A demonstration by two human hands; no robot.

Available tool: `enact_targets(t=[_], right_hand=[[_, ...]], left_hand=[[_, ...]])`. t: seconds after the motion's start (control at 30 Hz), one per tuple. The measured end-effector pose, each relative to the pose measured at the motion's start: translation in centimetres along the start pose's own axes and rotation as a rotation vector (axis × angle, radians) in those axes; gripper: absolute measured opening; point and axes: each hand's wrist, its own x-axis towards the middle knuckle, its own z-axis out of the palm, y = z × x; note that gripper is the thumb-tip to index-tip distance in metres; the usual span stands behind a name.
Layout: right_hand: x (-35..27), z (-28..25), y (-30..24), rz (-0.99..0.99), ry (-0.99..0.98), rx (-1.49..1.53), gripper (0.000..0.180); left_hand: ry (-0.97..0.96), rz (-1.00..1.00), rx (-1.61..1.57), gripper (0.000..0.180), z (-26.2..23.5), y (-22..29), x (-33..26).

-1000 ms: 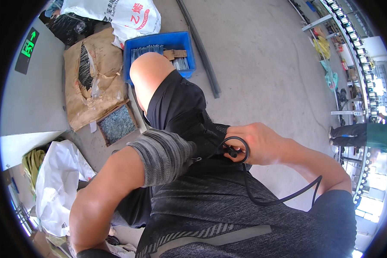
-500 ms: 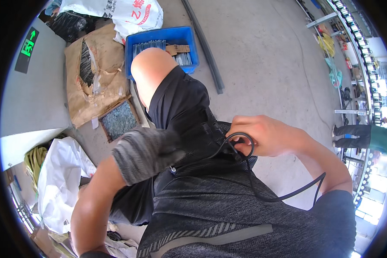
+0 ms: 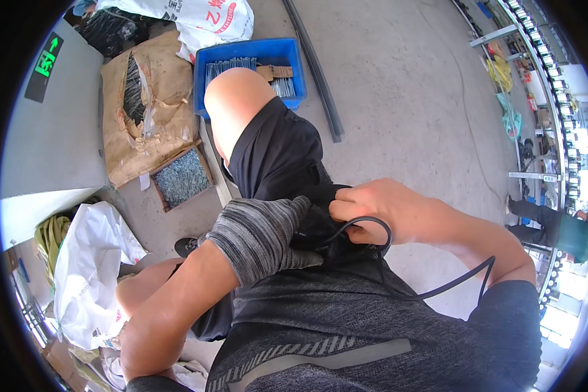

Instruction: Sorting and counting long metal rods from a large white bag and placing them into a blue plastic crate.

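Fingers, right hand (image 3: 375,212): bare, curled inward; what they pinch, if anything, hidden.
Fingers, left hand (image 3: 261,232): in a grey striped knit glove; thumb and fingertips apart, black bundle (image 3: 317,225) between; firmness of hold cannot be told.
Progress, as judged: bundle and cable (image 3: 423,298) meet under both hands; any fastening is covered, so what is finished and what is left cannot be told.
Bundle: dark, soft-looking, outline lost against the black shorts (image 3: 277,150); lies at their waist edge, above the dark grey shirt (image 3: 320,320).
Cable: black, slim, smooth; looped beside the right fingers, then slack across the shirt's right edge.
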Motion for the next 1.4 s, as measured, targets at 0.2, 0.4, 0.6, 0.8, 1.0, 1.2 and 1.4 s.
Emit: enact_targets(t=[0.2, 0.4, 0.6, 0.8, 1.0, 1.2, 1.4], right_hand=[[-0.2, -1.0, 0.1, 0.006, 0.048, 0.236, 0.015], [-0.7, -0.3, -0.5, -0.051, 0.119, 0.208, 0.017], [-3.0, 0.0, -2.1, -0.069, 0.020, 0.135, 0.029], [-4.5, 0.3, -5.2, 0.013, -0.003, -0.124, 0.034], [-4.5, 0.4, -6.2, 0.083, 0.116, -0.141, 0.028], [-4.6, 1.7, -5.1, -0.059, 0.079, -0.126, 0.024], [-2.8, 2.4, -3.6, -0.015, -0.209, 0.039, 0.021]], left_hand=[[0.086, 0.002, -0.017, 0.044, -0.3, 0.4, -0.6], [0.027, 0.026, -0.089, 0.037, 0.2, -0.4, -0.7], [0.147, 0.124, -0.532, 0.029, 1.2, -2.6, -2.2], [0.102, 0.152, -0.073, 0.034, -1.0, 0.1, -1.0], [0.014, 0.228, 0.196, 0.036, 1.2, 0.5, 1.7], [0.207, 0.214, 0.275, 0.017, 1.6, 0.5, 2.0], [0.227, 0.111, 0.019, 0.018, 0.3, -0.5, 1.3]])
